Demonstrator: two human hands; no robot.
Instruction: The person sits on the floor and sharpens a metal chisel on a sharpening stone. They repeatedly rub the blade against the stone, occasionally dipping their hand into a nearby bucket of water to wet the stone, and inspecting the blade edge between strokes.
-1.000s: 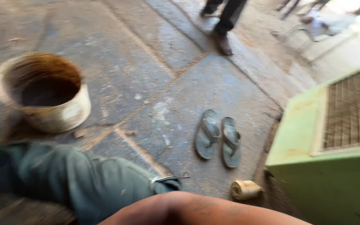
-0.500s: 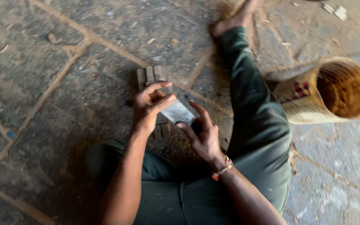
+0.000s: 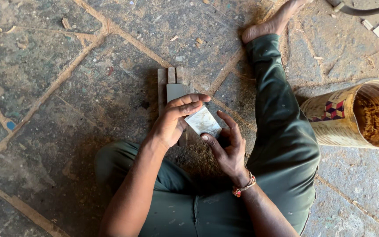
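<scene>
Seated on the stone floor (image 3: 66, 87) w/ a woven basket (image 3: 356, 116) at our right, over the wooden block (image 3: 172, 85), we judge we're mid-inspection of the pale square tile (image 3: 203, 121), left hand (image 3: 172, 123) & right hand (image 3: 229, 147) both pinching its edges, next needing steady fingers.

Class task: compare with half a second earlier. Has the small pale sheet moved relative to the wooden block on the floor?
No. The small pale sheet remains held by both hands just right of the wooden block; only the camera shifted.
</scene>
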